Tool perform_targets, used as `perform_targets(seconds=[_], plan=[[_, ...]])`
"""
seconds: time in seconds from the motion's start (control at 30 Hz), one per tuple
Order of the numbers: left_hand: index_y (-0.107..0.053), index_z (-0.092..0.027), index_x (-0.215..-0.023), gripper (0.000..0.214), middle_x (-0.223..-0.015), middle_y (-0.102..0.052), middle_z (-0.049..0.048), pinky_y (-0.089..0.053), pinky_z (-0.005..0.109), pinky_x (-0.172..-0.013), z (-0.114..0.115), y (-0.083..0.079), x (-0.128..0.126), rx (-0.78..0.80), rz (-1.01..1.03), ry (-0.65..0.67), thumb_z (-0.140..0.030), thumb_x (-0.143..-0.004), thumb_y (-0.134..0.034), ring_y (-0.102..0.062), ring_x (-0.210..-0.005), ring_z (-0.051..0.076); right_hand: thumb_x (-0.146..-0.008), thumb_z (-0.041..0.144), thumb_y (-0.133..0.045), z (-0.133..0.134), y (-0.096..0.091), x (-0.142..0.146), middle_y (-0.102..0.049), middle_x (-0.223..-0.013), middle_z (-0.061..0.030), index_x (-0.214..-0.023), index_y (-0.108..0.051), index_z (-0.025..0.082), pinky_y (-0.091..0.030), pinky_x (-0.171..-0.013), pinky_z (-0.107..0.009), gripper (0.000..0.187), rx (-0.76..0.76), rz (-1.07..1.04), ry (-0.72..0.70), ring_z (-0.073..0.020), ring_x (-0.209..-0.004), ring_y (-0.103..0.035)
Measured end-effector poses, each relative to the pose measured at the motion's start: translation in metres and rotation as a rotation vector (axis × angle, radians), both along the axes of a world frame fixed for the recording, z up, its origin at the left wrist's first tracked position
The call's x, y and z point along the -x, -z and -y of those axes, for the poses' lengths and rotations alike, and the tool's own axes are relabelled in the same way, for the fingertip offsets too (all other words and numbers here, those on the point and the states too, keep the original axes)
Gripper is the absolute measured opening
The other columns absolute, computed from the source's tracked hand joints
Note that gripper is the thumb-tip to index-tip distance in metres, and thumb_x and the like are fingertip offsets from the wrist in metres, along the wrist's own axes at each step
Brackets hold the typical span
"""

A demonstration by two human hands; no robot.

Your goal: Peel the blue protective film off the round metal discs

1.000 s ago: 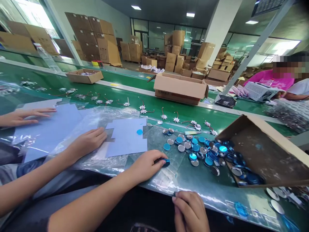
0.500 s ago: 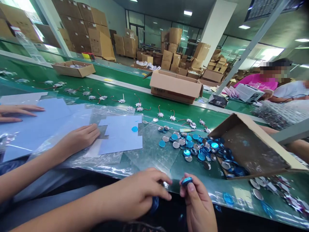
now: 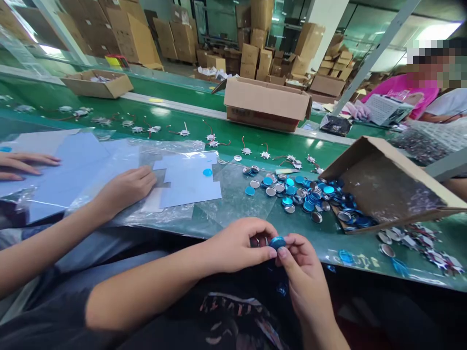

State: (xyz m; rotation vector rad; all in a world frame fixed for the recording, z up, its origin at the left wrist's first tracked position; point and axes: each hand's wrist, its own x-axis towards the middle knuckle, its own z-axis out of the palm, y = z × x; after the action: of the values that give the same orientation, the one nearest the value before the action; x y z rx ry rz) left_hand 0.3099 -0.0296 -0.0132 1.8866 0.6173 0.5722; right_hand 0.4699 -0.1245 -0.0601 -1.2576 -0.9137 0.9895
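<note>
blue metal disc (image 3: 277, 242) sits pinched between both grips, right over the near edge of the green counter (image 3: 328, 245). the left grip (image 3: 237, 245) is almost closed, its curled fingers coming at the disc from the left. the right grip (image 3: 302, 272) is nearly closed too, with its thumb and forefinger pressing on the disc's right side. both grips have hold of this one disc and nothing else that shows. just below the grips, a small blue piece (image 3: 281, 289) lies against the person's dark patterned shirt (image 3: 233, 311), too blurred to make out well.

ahead of the grips and a little to the right, a loose heap of round discs (image 3: 292, 194), some blue and some silver, lies on the counter. right of that heap, a tilted cardboard box (image 3: 383, 187) lies with more discs at its open side. farther right of the grips sit a few silver discs (image 3: 386, 250). beyond the grips, star-shaped metal pieces with red wires (image 3: 246, 150) run along the counter.

left of the grips, a co-worker's nearer hand (image 3: 124, 189) and farther hand (image 3: 22, 165) rest on light blue sheets (image 3: 189, 187) laid over clear plastic film (image 3: 233, 201). far ahead of the grips stand an open carton (image 3: 266, 104) and stacked cartons (image 3: 262, 58), and a person in a pink top (image 3: 401, 92) sits to the right.
</note>
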Motion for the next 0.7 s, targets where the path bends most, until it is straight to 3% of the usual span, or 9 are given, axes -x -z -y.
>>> perform_targets(seconds=[0.1,0.2,0.27,0.33,0.5,0.7], plan=[[-0.065,-0.014,-0.085,0.008,-0.091,-0.066,0.0038,-0.048,0.023,-0.074,0.002,0.005,-0.001,-0.032,0.073,-0.029,-0.022,-0.084,-0.064,-0.061,-0.083,0.013,-0.083,0.039,-0.068,0.007,0.005,-0.003,-0.063,-0.091,-0.0035,-0.1,-0.06,0.017,-0.053,-0.071,-0.015,0.028,-0.035,0.108,0.025,-0.0064,-0.078,-0.062],[-0.064,-0.015,-0.086,0.005,-0.096,-0.069,0.0045,-0.048,0.025,-0.082,0.008,0.006,0.001,-0.163,0.115,-0.056,-0.014,-0.082,-0.06,-0.062,-0.091,0.014,-0.084,0.025,-0.066,0.013,0.003,-0.003,-0.062,-0.105,-0.005,-0.102,-0.062,0.018,-0.052,-0.082,-0.017,0.019,-0.22,0.502,0.152,-0.0083,-0.096,-0.062],[-0.065,-0.015,-0.09,0.012,-0.091,-0.068,0.0044,-0.048,0.026,-0.079,0.013,0.006,0.004,-0.267,0.1,-0.057,-0.011,-0.082,-0.057,-0.062,-0.085,0.014,-0.084,0.017,-0.063,0.015,-0.005,-0.001,-0.061,-0.098,-0.0036,-0.097,-0.06,0.017,-0.05,-0.083,-0.016,0.013,-0.39,0.783,0.195,-0.007,-0.094,-0.06],[-0.065,-0.015,-0.091,0.014,-0.086,-0.068,0.0043,-0.048,0.026,-0.076,0.018,0.005,0.007,-0.381,0.114,-0.049,-0.011,-0.082,-0.055,-0.061,-0.081,0.014,-0.084,0.012,-0.061,0.015,-0.017,0.002,-0.061,-0.091,-0.0028,-0.091,-0.058,0.016,-0.05,-0.084,-0.016,0.009,-0.516,0.933,0.192,-0.006,-0.091,-0.059],[-0.062,-0.015,-0.088,0.014,-0.083,-0.067,0.002,-0.045,0.025,-0.075,0.027,-0.002,0.011,-0.588,0.186,-0.036,-0.006,-0.081,-0.053,-0.06,-0.079,0.013,-0.081,0.005,-0.062,0.015,-0.035,0.01,-0.062,-0.085,-0.0035,-0.087,-0.06,0.014,-0.051,-0.077,-0.02,0.011,-0.653,1.049,0.222,-0.0064,-0.082,-0.06],[-0.061,-0.015,-0.09,0.014,-0.084,-0.068,0.0021,-0.043,0.026,-0.073,0.032,-0.012,0.016,-0.693,0.161,-0.037,-0.006,-0.082,-0.054,-0.06,-0.076,0.013,-0.073,-0.003,-0.067,0.02,-0.032,0.012,-0.065,-0.086,-0.0062,-0.093,-0.064,0.012,-0.05,-0.077,-0.029,0.025,-0.78,1.066,0.252,-0.0118,-0.083,-0.063]])
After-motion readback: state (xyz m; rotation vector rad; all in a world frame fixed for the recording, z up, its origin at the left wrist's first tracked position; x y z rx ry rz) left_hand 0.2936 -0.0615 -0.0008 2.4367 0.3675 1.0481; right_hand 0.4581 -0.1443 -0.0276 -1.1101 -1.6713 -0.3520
